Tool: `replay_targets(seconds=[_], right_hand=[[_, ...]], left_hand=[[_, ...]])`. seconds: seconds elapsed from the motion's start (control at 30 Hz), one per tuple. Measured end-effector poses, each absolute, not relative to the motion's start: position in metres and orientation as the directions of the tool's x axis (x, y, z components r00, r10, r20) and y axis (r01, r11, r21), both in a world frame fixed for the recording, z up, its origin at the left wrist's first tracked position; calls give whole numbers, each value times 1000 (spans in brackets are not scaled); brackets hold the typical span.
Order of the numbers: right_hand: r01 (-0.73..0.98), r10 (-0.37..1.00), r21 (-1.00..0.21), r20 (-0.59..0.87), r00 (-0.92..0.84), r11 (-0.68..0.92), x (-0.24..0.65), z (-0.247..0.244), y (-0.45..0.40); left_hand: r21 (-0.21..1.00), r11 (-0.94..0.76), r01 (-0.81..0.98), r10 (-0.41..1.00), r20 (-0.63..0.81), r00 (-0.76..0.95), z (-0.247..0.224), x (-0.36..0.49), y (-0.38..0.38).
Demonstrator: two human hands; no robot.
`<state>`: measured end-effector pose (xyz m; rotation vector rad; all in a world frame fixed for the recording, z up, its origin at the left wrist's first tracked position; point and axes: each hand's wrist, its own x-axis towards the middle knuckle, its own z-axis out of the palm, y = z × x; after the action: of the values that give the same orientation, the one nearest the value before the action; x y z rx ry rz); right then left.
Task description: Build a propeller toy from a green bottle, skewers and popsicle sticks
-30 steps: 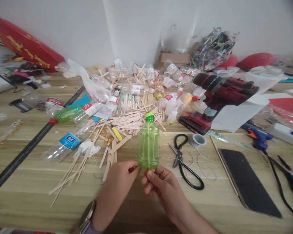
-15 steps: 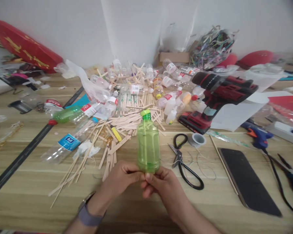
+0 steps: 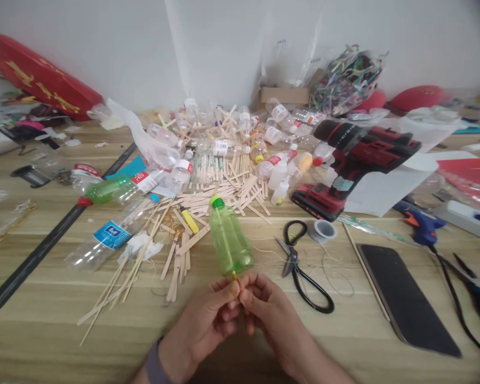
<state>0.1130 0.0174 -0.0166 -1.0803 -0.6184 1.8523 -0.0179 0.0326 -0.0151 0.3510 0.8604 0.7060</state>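
Observation:
A translucent green plastic bottle point(image 3: 230, 237) with a bright yellow-green cap points away from me, tilted to the left, its base towards my fingers. At the base a small yellow-orange piece point(image 3: 234, 276) sticks up between my fingertips; its kind is too small to tell. My left hand point(image 3: 212, 309), with a purple-grey watch strap at the wrist, is closed in a pinch on this piece. Pressed against it from the other side, my right hand point(image 3: 262, 301) is closed too, thumb and fingertips together. Black-handled scissors point(image 3: 298, 266) lie right of my hands, beside a spool point(image 3: 323, 230) of thread.
Wooden sticks point(image 3: 220, 200) and clear bottles point(image 3: 224, 146) pile up behind. A red-black cordless drill point(image 3: 356, 154) stands at right, near a glue gun point(image 3: 424, 224), a phone point(image 3: 408, 298) and pliers point(image 3: 478, 288). A dark rod point(image 3: 44, 250) and thin skewers point(image 3: 140, 261) lie left.
The bottle has tipped, its cap swinging left and down. My fingers have shifted from the bottle's lower edge to the small yellow-orange piece at its base, and my hands are slightly lower.

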Motion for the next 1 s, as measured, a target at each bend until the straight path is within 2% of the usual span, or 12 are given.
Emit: replay_targets(seconds=[0.2, 0.3, 0.47, 0.63, 0.83, 1.0], right_hand=[[-280, 840, -794, -488, -236, -540, 119, -9, 20], [-339, 836, -764, -488, -252, -549, 118, -7, 19], [-614, 823, -571, -501, -265, -545, 118, -19, 10], [-672, 749, -397, -547, -373, -625, 126, -24, 8], [-481, 678, -482, -585, -445, -732, 139, -14, 20], [-383, 663, -542, -607, -438, -748, 147, -5, 27]], left_hand=[[383, 808, -448, 582, -637, 505, -19, -20, 29], [343, 809, -478, 572, -647, 504, -19, -20, 26], [380, 771, -510, 613, -658, 437, -12, -15, 22], [416, 768, -487, 613, -699, 370, -2, -10, 17], [447, 746, -493, 638, -693, 337, 1, -9, 15], [501, 725, -473, 661, -699, 272, -3, -9, 13]])
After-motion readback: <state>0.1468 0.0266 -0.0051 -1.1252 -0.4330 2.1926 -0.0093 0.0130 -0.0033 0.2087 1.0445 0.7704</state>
